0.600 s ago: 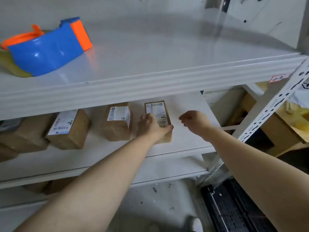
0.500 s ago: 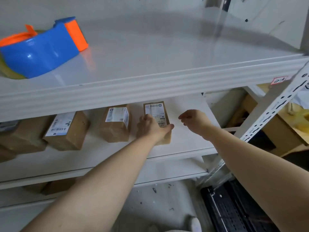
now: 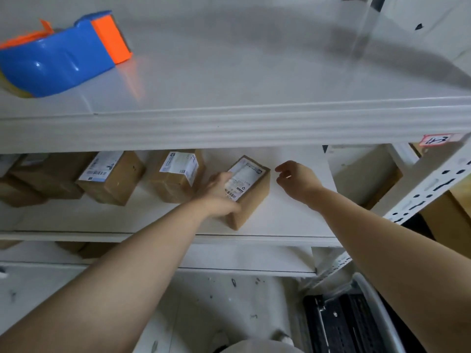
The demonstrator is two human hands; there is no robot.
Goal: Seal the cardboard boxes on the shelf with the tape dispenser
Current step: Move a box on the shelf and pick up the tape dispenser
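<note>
Head view: left hand [image 3: 221, 193] curled round labelled cardboard box [image 3: 252, 200] on shelf [image 3: 293, 221], right hand [image 3: 297, 179] loosely curled, empty, beside it.

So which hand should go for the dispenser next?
Right, probably. The left hand holds the box on the middle shelf, while the right hand hangs free beside it. The dispenser lies up on the left, though, so it is a long reach across.

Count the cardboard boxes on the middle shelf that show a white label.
3: the rightmost box held by the left hand, the middle box just left of it, the left box beyond. Shadowed boxes at the far left may carry labels too.
</note>
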